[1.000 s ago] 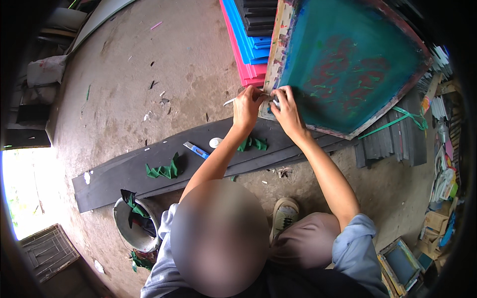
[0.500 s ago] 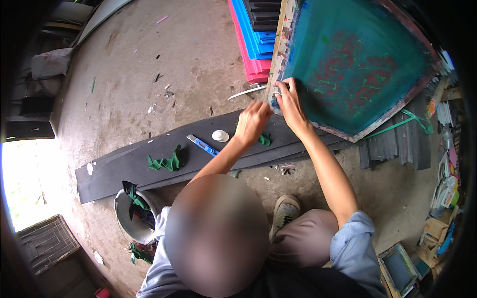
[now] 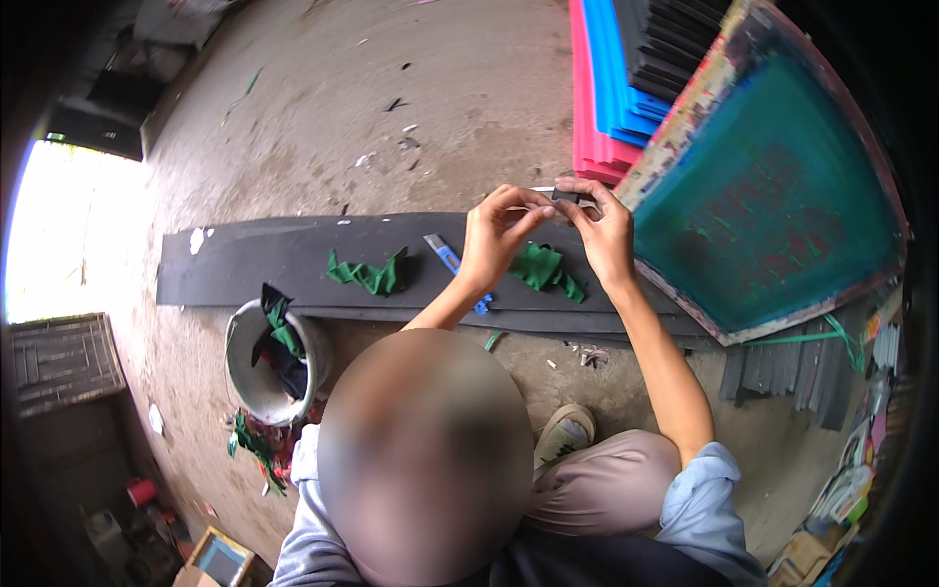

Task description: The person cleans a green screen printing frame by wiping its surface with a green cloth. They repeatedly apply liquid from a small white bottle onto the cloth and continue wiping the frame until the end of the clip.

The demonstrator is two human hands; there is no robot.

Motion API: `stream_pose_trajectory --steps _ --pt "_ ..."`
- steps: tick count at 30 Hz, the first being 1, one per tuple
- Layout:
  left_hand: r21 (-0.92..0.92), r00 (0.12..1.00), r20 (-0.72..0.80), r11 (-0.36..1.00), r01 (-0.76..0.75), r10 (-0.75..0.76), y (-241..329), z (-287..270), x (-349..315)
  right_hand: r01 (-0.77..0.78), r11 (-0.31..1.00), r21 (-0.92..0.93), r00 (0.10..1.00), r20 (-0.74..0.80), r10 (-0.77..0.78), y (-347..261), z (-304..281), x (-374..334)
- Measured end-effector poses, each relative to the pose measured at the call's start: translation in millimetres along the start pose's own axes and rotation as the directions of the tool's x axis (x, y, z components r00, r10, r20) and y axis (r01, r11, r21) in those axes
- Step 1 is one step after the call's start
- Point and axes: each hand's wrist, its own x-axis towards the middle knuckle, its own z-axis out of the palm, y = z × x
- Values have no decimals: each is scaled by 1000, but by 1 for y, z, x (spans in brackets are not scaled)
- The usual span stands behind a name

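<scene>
My left hand (image 3: 497, 233) and my right hand (image 3: 604, 235) meet above the far edge of long black sheets (image 3: 264, 256). Pinched at their fingertips is a small, dark rectangular piece (image 3: 565, 196); its exact kind is unclear. Under and between my hands lies a crumpled green cloth strip (image 3: 544, 269), with a second green strip (image 3: 370, 272) farther left. A blue utility knife (image 3: 446, 256) rests on the sheets, partly covered by my left hand and forearm. To the right of my right hand leans a framed printing screen (image 3: 782, 196) with teal mesh.
Pink, blue and black foam sheets (image 3: 616, 88) are stacked behind the screen. A bucket (image 3: 311, 338) with dark and green scraps stands at left. Grey strips (image 3: 782, 377) lie at right below the screen. Small scraps dot the concrete floor (image 3: 323, 117).
My right hand has come off the screen's frame edge, and both hands now meet at the small dark piece. The view has shifted; the white round item is out of sight.
</scene>
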Motion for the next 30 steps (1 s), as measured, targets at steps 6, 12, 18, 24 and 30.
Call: stream_pose_trajectory --steps 6,12,18,24,30 --pt "8 971 -238 1000 21 -19 9 -46 -34 -234 959 159 959 200 201 -12 56 -15" --pt "102 928 -372 994 38 2 4 -81 -63 -293 954 67 904 344 254 -8 95 -36" --pt "18 895 -418 983 182 -157 -23 -115 -86 -236 967 -97 848 465 253 4 130 -47" --pt "223 860 -496 939 260 -121 -64 -130 -100 166 851 -498 823 545 158 51 161 -49" --pt "577 945 -328 789 211 -13 -102 -147 -125 245 768 -592 816 553 166 74 178 -61"
